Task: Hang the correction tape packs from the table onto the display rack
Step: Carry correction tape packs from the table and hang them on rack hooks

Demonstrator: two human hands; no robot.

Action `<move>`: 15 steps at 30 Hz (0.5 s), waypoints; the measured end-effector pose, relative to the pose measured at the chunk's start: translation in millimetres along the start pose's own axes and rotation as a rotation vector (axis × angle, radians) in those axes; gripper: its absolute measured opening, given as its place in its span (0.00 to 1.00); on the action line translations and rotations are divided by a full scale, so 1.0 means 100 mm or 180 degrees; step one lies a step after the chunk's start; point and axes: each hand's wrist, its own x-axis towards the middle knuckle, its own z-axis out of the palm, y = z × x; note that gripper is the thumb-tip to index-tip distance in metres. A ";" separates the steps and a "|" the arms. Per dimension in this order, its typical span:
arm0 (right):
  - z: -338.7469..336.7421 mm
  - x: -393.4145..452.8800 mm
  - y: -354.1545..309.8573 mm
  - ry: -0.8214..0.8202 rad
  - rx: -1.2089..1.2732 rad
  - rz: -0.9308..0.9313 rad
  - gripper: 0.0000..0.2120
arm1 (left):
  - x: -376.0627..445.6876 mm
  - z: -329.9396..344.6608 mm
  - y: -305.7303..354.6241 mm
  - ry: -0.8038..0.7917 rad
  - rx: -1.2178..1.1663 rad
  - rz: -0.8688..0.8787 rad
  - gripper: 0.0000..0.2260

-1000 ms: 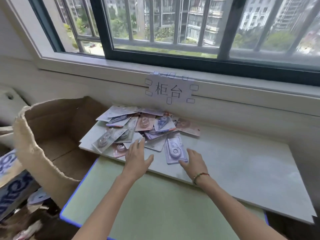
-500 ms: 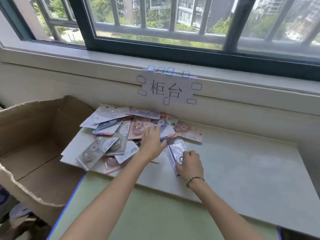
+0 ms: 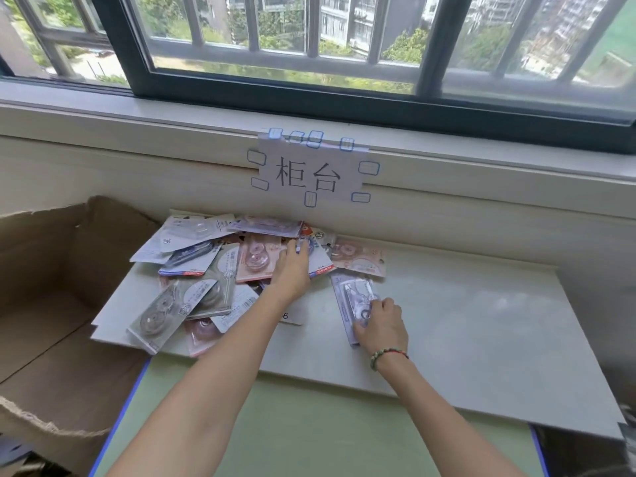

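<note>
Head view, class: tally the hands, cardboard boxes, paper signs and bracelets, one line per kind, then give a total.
hands: 2, the left hand and the right hand
box: 1
sign: 1
bracelet: 1
total: 5

The left hand [image 3: 292, 270] covers part of the packs [image 3: 192, 270]; small print there is unreadable. The box [image 3: 51, 270] runs off the left edge.
</note>
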 end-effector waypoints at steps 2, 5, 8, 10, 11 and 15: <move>-0.01 -0.01 -0.01 0.0011 0.0021 0.0063 0.20 | -0.03 -0.02 -0.02 0.0026 -0.0027 0.0045 0.31; -0.01 -0.03 0.01 0.0022 0.0056 0.0122 0.20 | -0.09 -0.02 -0.02 0.0002 -0.0172 -0.0027 0.30; -0.03 -0.06 0.07 0.0069 0.0105 0.0215 0.21 | -0.26 0.01 0.03 -0.0023 -0.0476 -0.0195 0.34; -0.03 -0.12 0.13 0.0092 0.0137 0.0278 0.21 | -0.45 0.07 0.06 0.0014 -0.0563 -0.0202 0.34; -0.02 -0.16 0.17 0.0111 0.0152 0.0303 0.21 | -0.56 0.13 0.06 0.0055 -0.0555 -0.0162 0.34; -0.02 -0.36 0.34 0.0126 0.0157 0.0385 0.20 | -0.96 0.39 0.08 0.0047 -0.0498 -0.0016 0.28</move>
